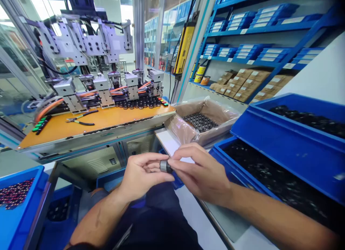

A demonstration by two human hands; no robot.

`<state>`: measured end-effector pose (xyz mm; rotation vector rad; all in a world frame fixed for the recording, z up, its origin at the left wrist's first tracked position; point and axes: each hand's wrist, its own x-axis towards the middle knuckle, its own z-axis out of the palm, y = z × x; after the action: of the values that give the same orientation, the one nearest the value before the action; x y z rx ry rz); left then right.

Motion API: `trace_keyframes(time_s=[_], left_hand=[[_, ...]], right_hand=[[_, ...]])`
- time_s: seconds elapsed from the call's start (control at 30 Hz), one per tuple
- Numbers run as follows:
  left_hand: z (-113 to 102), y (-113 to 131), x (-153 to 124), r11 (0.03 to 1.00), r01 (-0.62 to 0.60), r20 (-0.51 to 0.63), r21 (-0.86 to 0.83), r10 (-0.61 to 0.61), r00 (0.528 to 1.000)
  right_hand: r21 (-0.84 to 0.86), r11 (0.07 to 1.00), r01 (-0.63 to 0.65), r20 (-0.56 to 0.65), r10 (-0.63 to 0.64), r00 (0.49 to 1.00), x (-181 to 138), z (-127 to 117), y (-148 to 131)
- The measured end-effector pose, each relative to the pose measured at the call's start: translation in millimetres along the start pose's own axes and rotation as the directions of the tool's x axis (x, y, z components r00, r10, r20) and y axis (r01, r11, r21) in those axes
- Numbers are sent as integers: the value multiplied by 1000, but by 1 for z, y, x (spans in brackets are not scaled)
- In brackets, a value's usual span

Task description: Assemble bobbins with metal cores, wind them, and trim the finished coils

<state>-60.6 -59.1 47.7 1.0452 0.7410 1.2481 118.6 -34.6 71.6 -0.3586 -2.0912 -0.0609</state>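
Observation:
Above my lap, a small round part (164, 166) with a silver-grey metal band and a black end is held between my two hands. My left hand (142, 174) grips it from the left with curled fingers, the thumb stretched out below it. From the right, my right hand (201, 169) pinches at the black end with thumb and forefinger. Its fingertips hide part of that end, so I cannot tell whether a separate piece is in them.
Ahead, an orange bench top (107, 117) carries a machine with clamps (102, 91), a row of black round parts (140, 103) and pliers (82, 118). A plastic-lined carton (172, 126) stands to its right. Blue bins (283, 149) of black parts are at right; another blue bin (16, 228) is at left.

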Motion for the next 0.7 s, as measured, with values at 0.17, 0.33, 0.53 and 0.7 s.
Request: trace_keyframes(time_s=[0.17, 0.33, 0.53, 0.7], left_hand=[[-20, 13, -10, 1000, 7, -44, 22, -6, 999], [-40, 25, -19, 1000, 17, -94, -2, -17, 995], [-62, 33, -31, 999, -23, -182, -31, 17, 983], [-65, 25, -36, 989, -148, -357, -4, 137, 924]], right_hand=[[44, 999, -26, -35, 27, 999, 11, 24, -9], [82, 995, -49, -65, 55, 996, 23, 52, -22], [116, 993, 7, -7, -7, 1000, 36, 73, -26], [-6, 994, 107, -54, -107, 993, 36, 101, -21]])
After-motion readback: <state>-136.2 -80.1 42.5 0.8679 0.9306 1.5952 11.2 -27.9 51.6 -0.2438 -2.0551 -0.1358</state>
